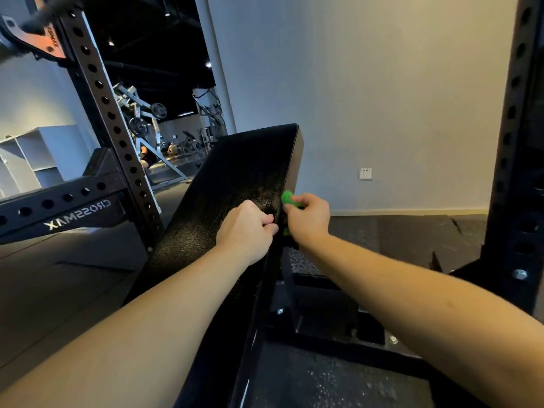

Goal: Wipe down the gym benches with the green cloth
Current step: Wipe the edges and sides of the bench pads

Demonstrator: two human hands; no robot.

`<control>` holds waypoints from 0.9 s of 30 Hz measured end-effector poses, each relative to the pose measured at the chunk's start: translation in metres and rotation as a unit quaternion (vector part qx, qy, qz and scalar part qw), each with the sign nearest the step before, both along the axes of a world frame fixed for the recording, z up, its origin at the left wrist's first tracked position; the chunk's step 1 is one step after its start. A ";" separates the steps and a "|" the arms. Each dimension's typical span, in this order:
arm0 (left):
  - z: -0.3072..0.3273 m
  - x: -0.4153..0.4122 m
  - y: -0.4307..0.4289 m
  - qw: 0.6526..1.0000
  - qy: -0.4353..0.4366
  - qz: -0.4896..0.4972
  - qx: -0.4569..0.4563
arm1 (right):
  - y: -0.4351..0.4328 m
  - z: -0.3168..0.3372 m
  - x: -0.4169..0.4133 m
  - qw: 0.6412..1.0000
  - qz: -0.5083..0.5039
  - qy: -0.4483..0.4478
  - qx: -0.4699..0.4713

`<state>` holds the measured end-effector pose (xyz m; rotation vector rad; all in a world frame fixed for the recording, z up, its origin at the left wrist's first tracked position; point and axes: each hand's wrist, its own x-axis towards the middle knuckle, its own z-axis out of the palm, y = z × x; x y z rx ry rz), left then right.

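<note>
Right now we're working along the right edge of the bench pad (235, 172); it's tilted up and away from us.

- our left hand (245, 228) is sitting on the pad's top face at that edge; its fingers are curled tight together and seem to be hooking the rim to brace it
- our right hand (309, 219) is just off the same edge; its fingers are closed in a fist around the green cloth (290, 200), which is bunched, with one lobe poking out toward the pad's far end

Risks, as we're judging them:
- the cloth is wadded small, so each pass is covering a thin strip; we're likely to be leaving unwiped patches on the wide top face
- a loosening fist is dropping the cloth into the steel frame (323, 319) below the pad's right side
- knuckles are passing close to the rim; a fast stroke is scraping them

Hard to read:
- most of the cloth is buried in the fist; we can't tell whether it's actually touching the pad's side face
- our hands are blocking that side face
- our forearms are covering the pad's near end
- speckle on the top face could be texture, dust or moisture; we're not calling it
- gear beyond the pad's far-left corner is too small to tell whether any other bench is there
</note>
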<state>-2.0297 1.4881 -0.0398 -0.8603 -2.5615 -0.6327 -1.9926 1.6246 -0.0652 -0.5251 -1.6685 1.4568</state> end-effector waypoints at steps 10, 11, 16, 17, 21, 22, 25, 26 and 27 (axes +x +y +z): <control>0.005 0.020 0.005 0.998 0.004 0.053 -0.012 | -0.010 -0.011 0.008 1.000 0.011 -0.011 -0.006; 0.006 0.026 0.002 0.998 0.007 0.056 -0.031 | -0.022 -0.024 0.020 1.000 0.024 -0.013 0.010; 0.014 0.060 -0.024 0.996 0.033 0.049 -0.065 | -0.040 -0.044 0.040 0.999 0.033 -0.029 0.024; 0.014 0.065 -0.029 0.996 0.020 0.062 -0.057 | -0.035 -0.032 0.032 1.000 0.018 -0.017 0.013; 0.003 0.078 -0.042 0.995 -0.030 0.077 -0.051 | -0.010 0.032 0.001 0.998 -0.035 0.027 0.034; 0.002 0.080 -0.044 0.996 -0.027 0.072 -0.047 | -0.005 0.042 -0.005 0.996 -0.042 0.011 0.083; -0.001 0.078 -0.047 0.997 -0.029 0.062 -0.022 | -0.007 0.050 -0.013 0.959 -0.030 -0.053 0.278; -0.002 0.078 -0.047 0.998 -0.031 0.061 -0.014 | -0.013 0.047 -0.010 0.935 -0.026 -0.071 0.346; -0.004 0.077 -0.048 0.998 -0.033 0.059 -0.009 | -0.021 0.041 -0.007 0.911 -0.020 -0.087 0.403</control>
